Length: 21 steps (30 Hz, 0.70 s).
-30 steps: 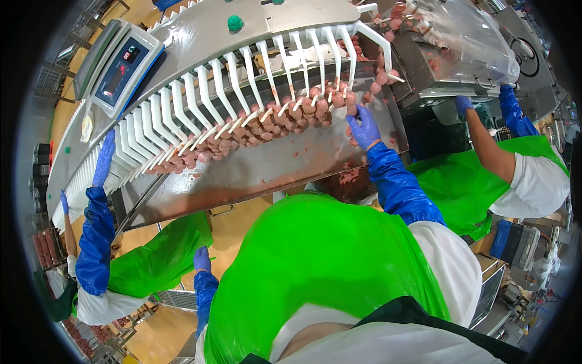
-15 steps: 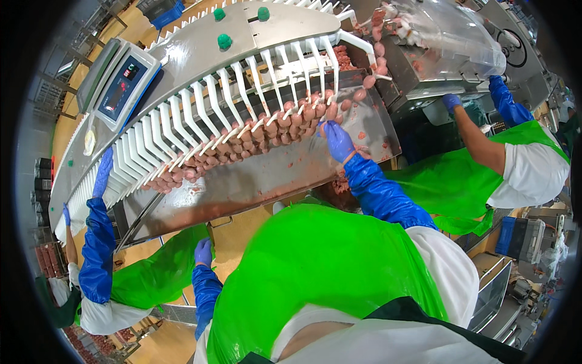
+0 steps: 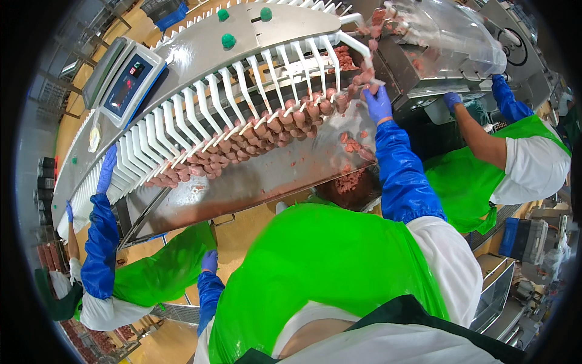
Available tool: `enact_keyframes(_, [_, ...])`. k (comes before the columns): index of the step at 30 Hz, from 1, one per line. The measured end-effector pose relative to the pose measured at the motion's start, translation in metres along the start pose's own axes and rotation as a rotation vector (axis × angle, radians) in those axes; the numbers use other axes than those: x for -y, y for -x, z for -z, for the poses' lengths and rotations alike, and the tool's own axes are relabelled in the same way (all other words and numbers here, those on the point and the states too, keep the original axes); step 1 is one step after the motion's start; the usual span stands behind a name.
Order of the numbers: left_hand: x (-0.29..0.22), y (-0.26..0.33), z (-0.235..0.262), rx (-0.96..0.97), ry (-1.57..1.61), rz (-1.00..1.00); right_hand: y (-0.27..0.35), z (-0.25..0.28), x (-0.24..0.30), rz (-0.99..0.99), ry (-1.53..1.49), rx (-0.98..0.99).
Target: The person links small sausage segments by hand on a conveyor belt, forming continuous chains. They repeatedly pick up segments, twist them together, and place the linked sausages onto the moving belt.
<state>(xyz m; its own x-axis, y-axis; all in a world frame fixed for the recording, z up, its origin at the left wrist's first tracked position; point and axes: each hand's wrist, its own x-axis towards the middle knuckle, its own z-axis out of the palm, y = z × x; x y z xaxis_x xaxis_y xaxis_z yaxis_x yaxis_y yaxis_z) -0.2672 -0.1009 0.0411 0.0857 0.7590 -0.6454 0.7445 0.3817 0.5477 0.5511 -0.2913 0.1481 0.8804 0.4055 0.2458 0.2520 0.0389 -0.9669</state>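
Note:
My right hand [image 3: 379,105], in a purple glove, is raised at the right end of the rack, its fingers closed around the linked sausages [image 3: 366,76] beside the end hook. The chain runs down from the machine outlet and is slightly blurred. To the left, rows of pink sausage links [image 3: 267,128] hang from the white hooks [image 3: 206,112] of the curved conveyor. My left hand [image 3: 210,261], also gloved, hangs low by my left side, away from the rack. It holds nothing visible, and its fingers look loosely extended.
Below the hooks lies a metal tray [image 3: 242,173] with meat scraps [image 3: 353,145]. A scale [image 3: 126,85] sits on the conveyor top. One co-worker's hand [image 3: 108,170] rests at the left hooks; another's hand [image 3: 451,101] is by the machine's clear cover [image 3: 451,36] at right.
My right hand has moved right and up, from the hanging links to the chain by the end hook. The hanging sausages have shifted slightly left. My left hand stays low.

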Motion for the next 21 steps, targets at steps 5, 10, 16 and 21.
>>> enact_keyframes(5, [-0.003,0.011,-0.014,-0.051,0.049,-0.008,0.085,-0.046,-0.013,-0.013,0.226,0.249])
enact_keyframes(10, [-0.003,0.027,-0.017,-0.05,0.003,-0.028,0.127,-0.053,-0.003,0.034,0.305,0.539])
enact_keyframes(16, [0.019,0.039,-0.011,-0.034,-0.369,-0.039,0.048,0.017,0.02,0.047,0.261,0.007])
enact_keyframes(21, [0.012,0.041,-0.019,-0.052,-0.418,-0.047,-0.028,0.056,0.033,0.326,0.427,-0.251])
